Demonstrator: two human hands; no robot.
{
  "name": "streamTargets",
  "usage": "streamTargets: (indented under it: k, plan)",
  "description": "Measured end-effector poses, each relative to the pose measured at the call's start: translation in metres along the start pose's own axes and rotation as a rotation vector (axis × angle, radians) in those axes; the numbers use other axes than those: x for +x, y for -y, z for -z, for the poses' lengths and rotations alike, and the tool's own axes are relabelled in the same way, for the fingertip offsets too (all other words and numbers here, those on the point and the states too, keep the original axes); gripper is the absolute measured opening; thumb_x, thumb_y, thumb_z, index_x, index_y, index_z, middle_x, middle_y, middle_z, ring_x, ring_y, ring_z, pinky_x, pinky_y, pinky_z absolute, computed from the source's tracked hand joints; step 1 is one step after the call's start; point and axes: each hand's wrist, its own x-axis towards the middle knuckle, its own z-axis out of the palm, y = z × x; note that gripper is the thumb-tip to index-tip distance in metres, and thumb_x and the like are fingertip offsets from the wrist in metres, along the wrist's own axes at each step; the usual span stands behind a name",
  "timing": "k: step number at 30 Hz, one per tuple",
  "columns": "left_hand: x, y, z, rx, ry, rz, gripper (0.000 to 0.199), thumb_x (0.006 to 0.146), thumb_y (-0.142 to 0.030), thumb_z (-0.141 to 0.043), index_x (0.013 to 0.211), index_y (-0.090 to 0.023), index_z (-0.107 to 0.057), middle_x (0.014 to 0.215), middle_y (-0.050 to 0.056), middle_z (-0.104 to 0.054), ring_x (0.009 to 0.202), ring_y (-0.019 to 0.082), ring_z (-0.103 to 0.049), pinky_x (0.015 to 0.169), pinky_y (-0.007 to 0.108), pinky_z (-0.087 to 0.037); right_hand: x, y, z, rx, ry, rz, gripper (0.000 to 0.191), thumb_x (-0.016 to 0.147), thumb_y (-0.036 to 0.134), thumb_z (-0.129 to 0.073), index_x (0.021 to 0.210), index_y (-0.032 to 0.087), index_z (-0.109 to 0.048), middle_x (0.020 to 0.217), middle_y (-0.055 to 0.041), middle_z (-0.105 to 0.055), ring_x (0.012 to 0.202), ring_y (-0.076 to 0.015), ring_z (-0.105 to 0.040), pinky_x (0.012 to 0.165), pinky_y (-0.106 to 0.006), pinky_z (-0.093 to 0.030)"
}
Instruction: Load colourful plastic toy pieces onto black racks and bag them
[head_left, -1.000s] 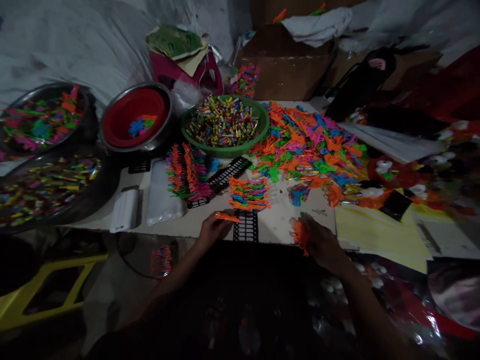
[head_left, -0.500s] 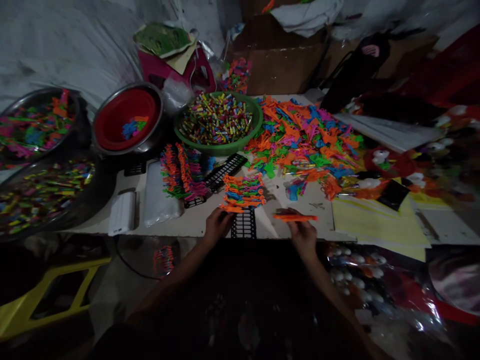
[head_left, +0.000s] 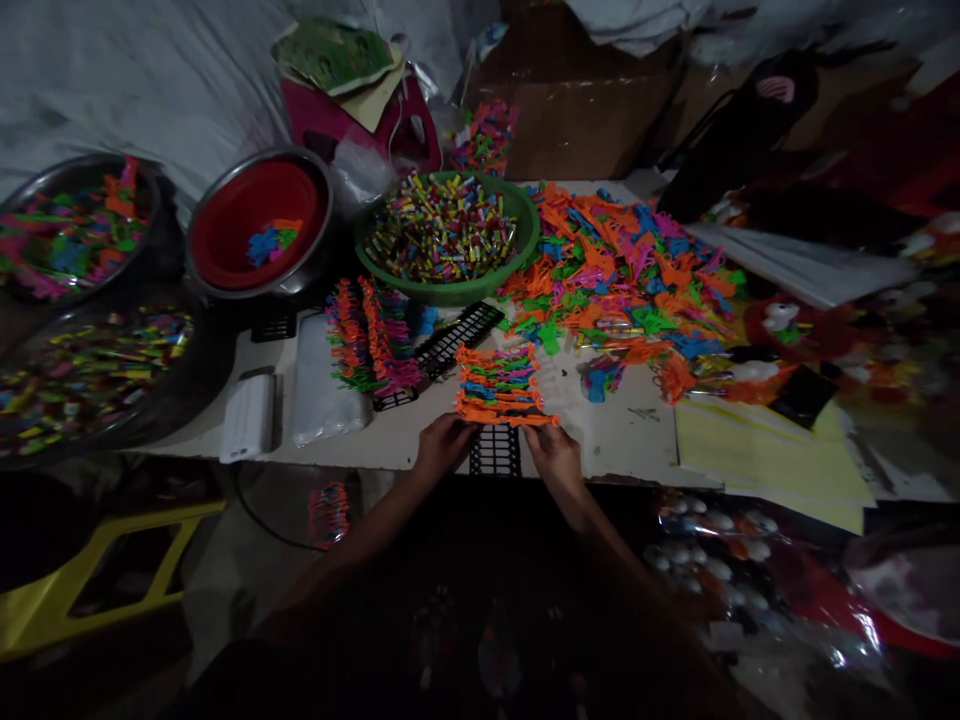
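Observation:
My left hand (head_left: 442, 447) pinches the left end of an orange plastic piece (head_left: 506, 415) at the near end of a row of colourful plastic pieces (head_left: 498, 378). At the right end of that same orange piece, my right hand (head_left: 553, 456) has its fingers closed on it. The row lies across a black slotted rack (head_left: 495, 452), whose near part shows between my hands. Left of it stand two more rows of colourful pieces (head_left: 375, 340), beside another black rack (head_left: 461, 340).
A green basin (head_left: 531, 235) of small coloured tubes stands behind, with a loose heap of plastic pieces (head_left: 622, 260) to its right. Metal bowls (head_left: 328, 200) are at left. A white box (head_left: 247, 418), clear bags (head_left: 322, 385) and yellow sheets (head_left: 765, 455) lie near the table's front edge.
My right hand has moved left with the orange piece, from beside the row to its near end. My left hand stays at the row's left side. The view has shifted slightly.

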Motion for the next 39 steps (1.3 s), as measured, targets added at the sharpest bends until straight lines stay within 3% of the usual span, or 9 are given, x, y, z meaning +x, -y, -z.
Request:
streamTargets:
  k: [4, 10, 16, 25, 31, 39]
  plan:
    - [-0.001, 0.000, -0.002, 0.031, -0.033, -0.064, 0.014, 0.077, -0.028, -0.057, 0.085, -0.017, -0.062, 0.082, 0.004, -0.068, 0.074, 0.013, -0.063, 0.068, 0.022, -0.050, 0.002, 0.006, -0.002, -0.038, 0.001, -0.011, 0.026, 0.079, 0.038, -0.046, 0.086, 0.020, -0.064, 0.085, -0.0053, -0.069, 0.078, -0.0192, -0.064, 0.072, -0.030, -0.051]
    - [0.001, 0.004, -0.003, 0.024, -0.022, 0.049, 0.014, 0.076, -0.030, -0.058, 0.083, -0.018, -0.061, 0.079, 0.003, -0.068, 0.072, 0.013, -0.063, 0.067, 0.023, -0.050, 0.004, 0.005, -0.009, -0.044, 0.026, -0.034, 0.025, 0.078, 0.035, -0.046, 0.087, 0.020, -0.063, 0.084, -0.0044, -0.068, 0.077, -0.0175, -0.063, 0.072, -0.029, -0.050]
    - [0.001, -0.001, -0.002, 0.057, 0.008, 0.020, 0.011, 0.076, -0.028, -0.058, 0.079, -0.018, -0.061, 0.077, 0.002, -0.067, 0.071, 0.012, -0.061, 0.066, 0.022, -0.048, 0.002, 0.003, -0.013, -0.083, 0.018, -0.010, 0.027, 0.078, 0.035, -0.044, 0.089, 0.018, -0.061, 0.087, -0.0071, -0.067, 0.082, -0.0181, -0.062, 0.076, -0.029, -0.049]
    - [0.004, -0.005, -0.003, 0.114, 0.011, 0.026, 0.008, 0.074, -0.025, -0.059, 0.076, -0.018, -0.060, 0.074, 0.002, -0.066, 0.069, 0.013, -0.061, 0.064, 0.022, -0.048, 0.004, 0.006, -0.015, -0.032, 0.038, -0.066, 0.028, 0.076, 0.035, -0.046, 0.096, 0.021, -0.060, 0.085, -0.0035, -0.068, 0.077, -0.0178, -0.063, 0.073, -0.029, -0.049]
    - [0.003, -0.005, -0.002, 0.175, 0.061, 0.076, 0.011, 0.076, -0.028, -0.057, 0.077, -0.017, -0.061, 0.073, 0.003, -0.066, 0.067, 0.015, -0.061, 0.062, 0.023, -0.046, 0.004, 0.006, -0.013, -0.057, 0.047, -0.026, 0.027, 0.077, 0.035, -0.046, 0.094, 0.020, -0.061, 0.085, -0.0040, -0.068, 0.077, -0.0180, -0.063, 0.074, -0.030, -0.049]
    - [0.004, 0.003, -0.005, 0.265, 0.063, -0.034, 0.020, 0.078, -0.035, -0.056, 0.080, -0.017, -0.064, 0.073, 0.006, -0.065, 0.070, 0.017, -0.060, 0.064, 0.026, -0.046, 0.005, -0.002, -0.018, -0.078, 0.078, 0.021, 0.030, 0.078, 0.037, -0.045, 0.096, 0.020, -0.061, 0.089, -0.0054, -0.068, 0.081, -0.0185, -0.063, 0.075, -0.030, -0.050]
